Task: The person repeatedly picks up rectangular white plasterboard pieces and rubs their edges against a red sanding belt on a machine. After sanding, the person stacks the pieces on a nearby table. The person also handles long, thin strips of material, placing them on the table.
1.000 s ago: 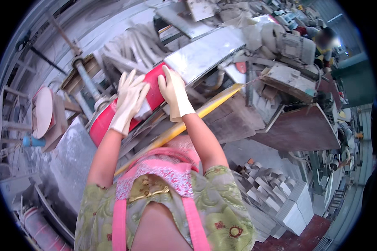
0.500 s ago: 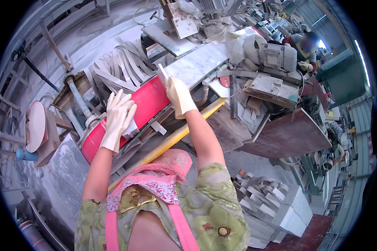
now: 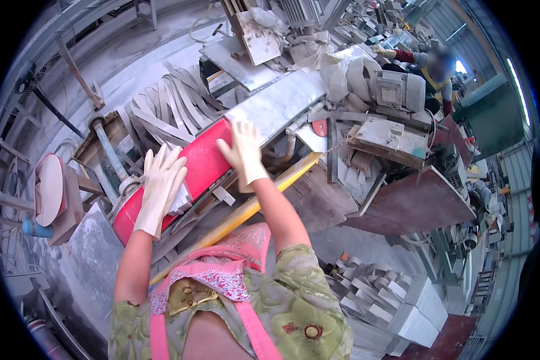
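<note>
Both my hands wear cream rubber gloves and lie over a machine's bright red belt (image 3: 205, 149). My left hand (image 3: 161, 189) rests on the belt's near-left part, fingers stretched out flat. A pale grey-white block (image 3: 181, 201) shows at its right edge, partly covered by the hand. At the belt's far end my right hand (image 3: 243, 151) is open, palm down, with the thumb spread to the left. Something white by its fingertips blends with the glove and the pale marble-like slab (image 3: 282, 102) beyond, so its shape is unclear.
A yellow bar (image 3: 246, 207) runs along the machine's near side. Pale strips (image 3: 171, 105) are heaped behind the belt. A dusty motor (image 3: 398, 90) stands to the right, and stacked pale pieces (image 3: 396, 300) lie lower right. A co-worker (image 3: 435, 66) is at the far right.
My right hand has gone from gripping an upright white plate to lying open and flat. My left hand has shifted slightly left and down. The co-worker's arm now reaches out to the left.
</note>
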`<action>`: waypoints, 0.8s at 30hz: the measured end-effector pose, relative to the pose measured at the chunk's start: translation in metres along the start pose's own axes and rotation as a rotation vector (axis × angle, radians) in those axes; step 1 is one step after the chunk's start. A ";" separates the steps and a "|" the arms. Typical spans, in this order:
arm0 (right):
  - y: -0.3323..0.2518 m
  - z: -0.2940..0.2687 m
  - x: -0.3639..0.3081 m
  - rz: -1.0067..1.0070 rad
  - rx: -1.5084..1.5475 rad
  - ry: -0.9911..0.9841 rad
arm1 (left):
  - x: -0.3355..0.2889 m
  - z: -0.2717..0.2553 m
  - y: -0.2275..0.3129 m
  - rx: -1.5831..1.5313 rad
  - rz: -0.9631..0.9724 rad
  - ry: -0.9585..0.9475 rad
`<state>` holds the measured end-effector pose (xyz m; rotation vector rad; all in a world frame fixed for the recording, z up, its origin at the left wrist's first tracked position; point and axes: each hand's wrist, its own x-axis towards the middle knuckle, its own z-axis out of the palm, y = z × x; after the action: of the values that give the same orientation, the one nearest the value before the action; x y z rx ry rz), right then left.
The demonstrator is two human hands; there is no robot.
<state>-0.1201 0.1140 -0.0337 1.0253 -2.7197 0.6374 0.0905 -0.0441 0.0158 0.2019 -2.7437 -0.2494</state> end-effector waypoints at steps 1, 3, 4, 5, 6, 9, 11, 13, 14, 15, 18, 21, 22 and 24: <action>0.024 -0.001 0.007 0.051 -0.109 -0.074 | 0.001 0.001 0.000 -0.010 -0.001 -0.008; 0.064 -0.003 0.011 0.043 -0.157 -0.036 | 0.001 0.000 0.000 -0.035 -0.004 -0.012; 0.074 -0.003 0.013 0.022 -0.142 -0.002 | 0.000 -0.001 -0.001 -0.033 -0.005 -0.009; 0.072 -0.002 0.014 -0.006 -0.178 -0.019 | -0.003 -0.001 -0.001 -0.033 -0.010 -0.011; 0.069 -0.003 0.016 -0.031 -0.214 -0.035 | -0.005 -0.001 -0.003 -0.034 -0.012 -0.013; 0.064 0.003 0.020 -0.117 -0.357 -0.080 | -0.006 0.000 -0.009 -0.044 -0.025 0.003; 0.063 -0.002 0.026 -0.090 -0.298 -0.132 | -0.008 0.002 -0.009 -0.070 -0.029 0.010; 0.060 -0.020 0.040 0.016 -0.068 -0.211 | -0.007 0.002 -0.010 -0.062 -0.024 0.003; 0.059 -0.026 0.042 0.070 0.044 -0.248 | -0.007 0.001 -0.010 -0.061 -0.020 0.001; 0.061 -0.028 0.039 0.005 0.073 -0.064 | -0.007 0.001 -0.010 -0.128 -0.040 0.016; 0.012 -0.045 0.018 0.272 0.542 0.076 | -0.009 -0.002 -0.024 -0.347 -0.119 0.116; -0.040 -0.018 -0.032 0.355 1.033 0.083 | -0.015 0.005 -0.064 -0.734 -0.230 0.275; -0.069 -0.025 -0.046 0.466 1.146 -0.045 | -0.011 -0.005 -0.068 -0.944 -0.452 0.206; -0.094 -0.021 -0.071 0.356 0.947 -0.099 | -0.005 -0.002 -0.086 -1.244 -0.526 0.145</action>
<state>-0.0047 0.1017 -0.0052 0.6761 -2.6770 2.0997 0.1044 -0.1272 -0.0015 0.5238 -1.8634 -1.8440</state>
